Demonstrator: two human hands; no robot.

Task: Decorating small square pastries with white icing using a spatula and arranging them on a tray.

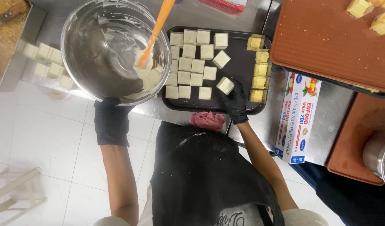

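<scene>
My left hand [111,121], in a black glove, grips the near rim of a large steel mixing bowl [96,50] that holds white cream and an orange spatula [155,31]. My right hand [235,102], also in a black glove, holds a cream-coated cake square [224,85] just above the near right part of a dark tray [240,69]. Several coated white squares [190,62] lie in rows on the tray's left half. A column of uncoated yellow cake squares [259,69] stands along its right edge.
A box of food wrap [298,117] lies right of the tray on the steel counter. A brown tray [326,42] with yellow cake pieces sits at the back right. A pink cloth [207,120] hangs at the counter edge. More white squares [46,60] lie left.
</scene>
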